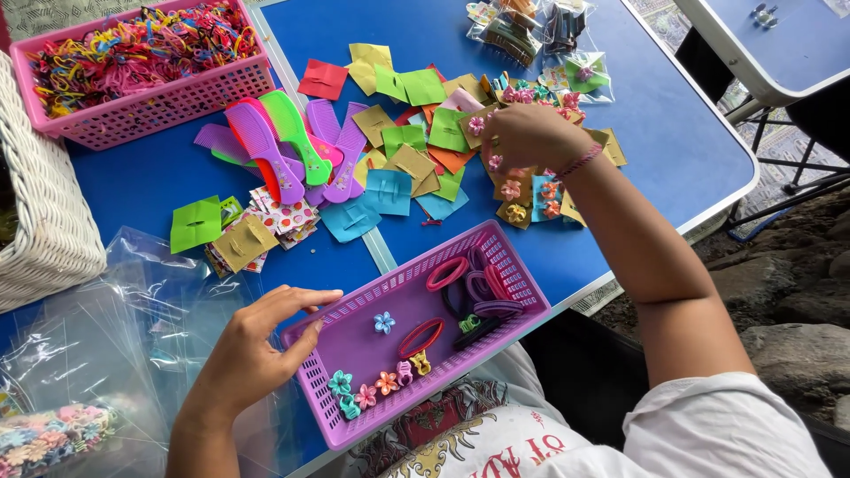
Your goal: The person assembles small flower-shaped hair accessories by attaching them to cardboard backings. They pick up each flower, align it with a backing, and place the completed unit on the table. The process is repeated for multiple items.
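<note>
Two bare hands work over a blue table [673, 133]; the left hand [252, 350], fingers loosely spread and grasping nothing, rests its fingertips on the near-left rim of a purple basket [509, 257]; this basket is a shallow perforated rectangle holding small flower clips [376, 385] and oval hair loops [447, 273]; its long axis runs from near-left to far-right, open side up; the right hand [527, 133] is curled over a scatter of coloured paper cards [407, 137] well beyond the basket, fingers bent down; whether it pinches anything I cannot tell.
</note>
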